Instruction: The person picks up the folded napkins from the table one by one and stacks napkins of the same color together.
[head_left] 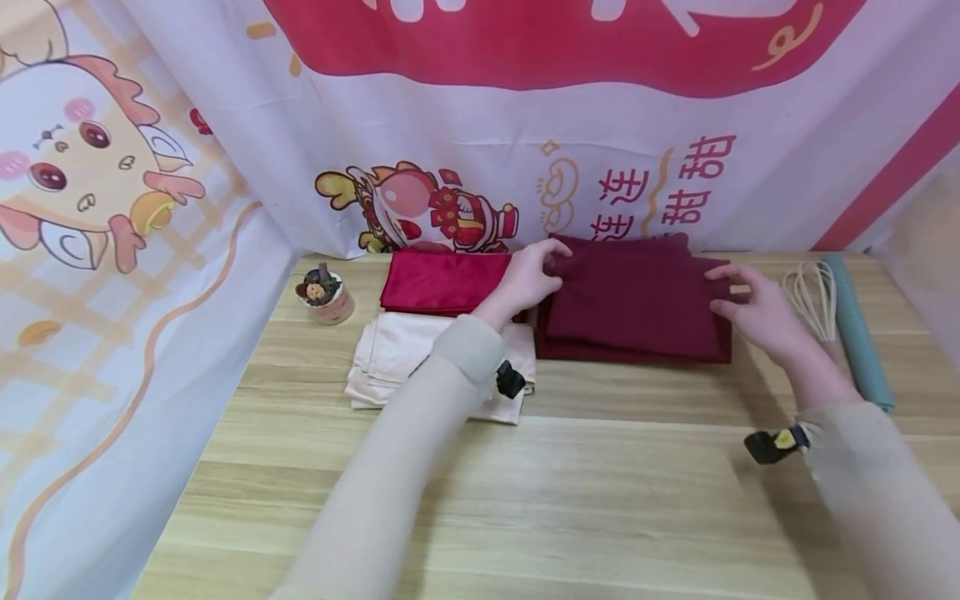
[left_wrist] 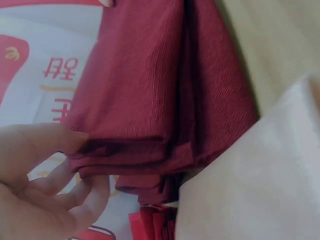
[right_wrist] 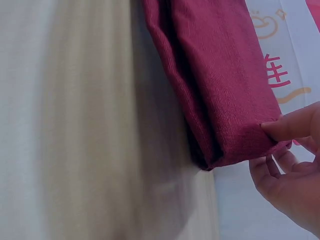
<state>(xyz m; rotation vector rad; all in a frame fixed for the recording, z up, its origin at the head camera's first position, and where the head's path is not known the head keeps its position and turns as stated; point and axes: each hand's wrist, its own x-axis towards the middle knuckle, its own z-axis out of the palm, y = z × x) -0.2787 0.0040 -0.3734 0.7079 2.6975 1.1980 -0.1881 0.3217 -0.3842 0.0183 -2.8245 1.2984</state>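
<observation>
A folded dark red cloth (head_left: 626, 296) lies at the back of the table, on top of another folded dark red cloth (head_left: 718, 337). My left hand (head_left: 528, 279) pinches its left edge; in the left wrist view the thumb is on the top layer and the fingers curl below the folds (left_wrist: 125, 100). At the opposite edge, my right hand (head_left: 761, 308) holds the cloth between thumb and fingers. The right wrist view shows the thumb on the upper face of the folded end (right_wrist: 240, 115) and the fingertips under it.
Left of the dark stack lie a bright red folded cloth (head_left: 442, 282) and a cream folded cloth (head_left: 386, 350), partly under my left arm. A small decorated cup (head_left: 330, 304) stands at the far left. On the right are a pale whisk-like item (head_left: 810, 300) and a blue-green roll (head_left: 858, 333). Printed curtains hang behind.
</observation>
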